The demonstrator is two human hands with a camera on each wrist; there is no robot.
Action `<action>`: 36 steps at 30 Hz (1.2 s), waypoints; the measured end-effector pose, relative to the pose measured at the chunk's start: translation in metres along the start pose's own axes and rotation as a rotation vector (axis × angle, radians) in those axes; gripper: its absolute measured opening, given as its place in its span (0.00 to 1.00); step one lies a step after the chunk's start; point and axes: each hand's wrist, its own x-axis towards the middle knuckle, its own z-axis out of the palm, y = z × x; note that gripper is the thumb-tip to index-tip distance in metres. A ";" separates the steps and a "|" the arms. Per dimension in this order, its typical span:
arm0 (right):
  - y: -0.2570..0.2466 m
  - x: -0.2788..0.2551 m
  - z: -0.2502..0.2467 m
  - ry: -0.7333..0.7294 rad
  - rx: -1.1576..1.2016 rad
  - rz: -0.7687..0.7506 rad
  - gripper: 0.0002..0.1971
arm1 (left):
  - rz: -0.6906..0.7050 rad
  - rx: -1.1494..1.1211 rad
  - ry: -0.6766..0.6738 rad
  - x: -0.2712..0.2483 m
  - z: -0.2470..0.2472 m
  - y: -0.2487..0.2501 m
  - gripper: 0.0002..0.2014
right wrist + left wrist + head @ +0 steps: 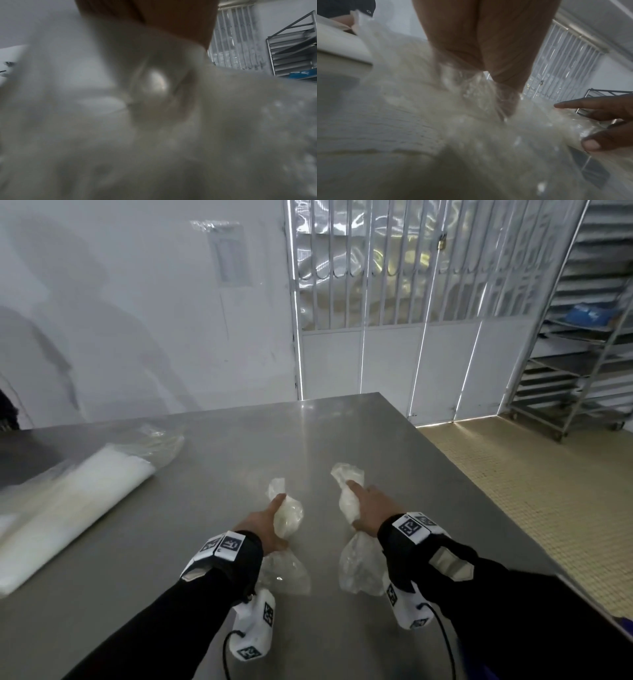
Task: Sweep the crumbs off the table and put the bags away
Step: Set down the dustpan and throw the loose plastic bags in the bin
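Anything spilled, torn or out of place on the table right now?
Nothing stands out. The left hand and right hand each grip a crumpled clear bag over the steel table; a stack of bags lies flat at the left. No spill shows.

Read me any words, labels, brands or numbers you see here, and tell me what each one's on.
No readable text.
Wrist bands: square black-and-white marker patterns, no words.
Plastic sleeve on the wall: too blurred to read.
Blue item on the rack: no legible print.
Clear bags: unprinted.
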 end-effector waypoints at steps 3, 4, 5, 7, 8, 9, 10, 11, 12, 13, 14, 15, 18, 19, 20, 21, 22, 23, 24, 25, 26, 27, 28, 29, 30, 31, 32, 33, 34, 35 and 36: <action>-0.016 -0.036 0.001 -0.006 0.014 -0.020 0.42 | 0.024 -0.017 0.013 -0.040 0.001 -0.006 0.49; -0.020 -0.050 0.002 -0.004 0.016 -0.026 0.42 | 0.030 -0.014 0.021 -0.054 0.002 -0.009 0.49; -0.025 -0.064 0.004 -0.001 0.017 -0.033 0.42 | 0.033 -0.008 0.030 -0.068 0.003 -0.012 0.49; -0.033 -0.093 0.007 0.005 0.021 -0.047 0.41 | 0.038 -0.003 0.042 -0.095 0.006 -0.019 0.49; -0.036 -0.108 0.009 0.010 0.025 -0.052 0.41 | 0.045 -0.005 0.048 -0.109 0.007 -0.021 0.49; -0.039 -0.123 0.012 0.016 0.029 -0.057 0.41 | 0.053 -0.009 0.054 -0.123 0.009 -0.024 0.49; -0.041 -0.138 0.015 0.017 0.036 -0.060 0.41 | 0.063 -0.011 0.055 -0.137 0.012 -0.026 0.49; -0.043 -0.153 0.018 0.015 0.043 -0.062 0.41 | 0.074 -0.011 0.053 -0.151 0.014 -0.028 0.49; -0.045 -0.168 0.021 0.013 0.048 -0.064 0.41 | 0.084 -0.006 0.051 -0.164 0.017 -0.029 0.49; -0.047 -0.183 0.025 0.013 0.052 -0.065 0.41 | 0.094 0.001 0.048 -0.177 0.020 -0.030 0.49; -0.049 -0.196 0.028 0.011 0.053 -0.067 0.40 | 0.104 0.008 0.043 -0.189 0.023 -0.029 0.49; -0.050 -0.210 0.031 0.007 0.052 -0.071 0.40 | 0.119 0.018 0.042 -0.201 0.027 -0.028 0.49; -0.053 -0.247 0.041 -0.001 0.044 -0.086 0.41 | 0.161 0.065 0.073 -0.235 0.037 -0.025 0.49; -0.053 -0.258 0.044 -0.002 0.044 -0.090 0.42 | 0.171 0.072 0.083 -0.245 0.040 -0.024 0.48; -0.052 -0.270 0.047 -0.005 0.045 -0.097 0.42 | 0.179 0.071 0.084 -0.256 0.044 -0.023 0.48; -0.051 -0.282 0.049 -0.006 0.049 -0.106 0.43 | 0.183 0.062 0.080 -0.266 0.047 -0.021 0.48; -0.049 -0.293 0.051 -0.006 0.051 -0.116 0.43 | 0.187 0.045 0.069 -0.275 0.051 -0.020 0.49; -0.046 -0.306 0.053 -0.006 0.053 -0.126 0.43 | 0.193 0.024 0.056 -0.285 0.056 -0.018 0.49; -0.042 -0.318 0.054 -0.003 0.056 -0.134 0.43 | 0.199 0.002 0.045 -0.294 0.062 -0.016 0.49; -0.038 -0.331 0.055 -0.003 0.063 -0.139 0.43 | 0.206 -0.022 0.037 -0.304 0.068 -0.015 0.49; -0.034 -0.344 0.056 -0.003 0.069 -0.142 0.43 | 0.213 -0.041 0.030 -0.314 0.075 -0.014 0.49; -0.029 -0.357 0.058 -0.004 0.070 -0.143 0.44 | 0.221 -0.050 0.025 -0.324 0.081 -0.012 0.49; -0.024 -0.370 0.060 -0.004 0.066 -0.144 0.44 | 0.225 -0.051 0.025 -0.335 0.089 -0.010 0.50; -0.018 -0.384 0.062 0.000 0.059 -0.147 0.44 | 0.228 -0.049 0.025 -0.346 0.095 -0.007 0.50; -0.011 -0.398 0.064 0.003 0.054 -0.149 0.44 | 0.232 -0.054 0.022 -0.359 0.102 -0.003 0.49; -0.005 -0.411 0.066 0.004 0.050 -0.149 0.44 | 0.235 -0.068 0.014 -0.371 0.109 0.001 0.49; 0.002 -0.425 0.069 0.003 0.047 -0.141 0.44 | 0.244 -0.084 0.002 -0.383 0.117 0.005 0.48; 0.008 -0.438 0.072 -0.003 0.041 -0.130 0.44 | 0.254 -0.094 -0.012 -0.396 0.124 0.010 0.48; 0.015 -0.452 0.075 -0.011 0.040 -0.118 0.44 | 0.264 -0.092 -0.027 -0.409 0.133 0.015 0.48; 0.022 -0.466 0.078 -0.016 0.043 -0.107 0.44 | 0.275 -0.077 -0.042 -0.421 0.142 0.019 0.48; 0.030 -0.479 0.082 -0.016 0.048 -0.102 0.44 | 0.284 -0.061 -0.054 -0.432 0.151 0.025 0.48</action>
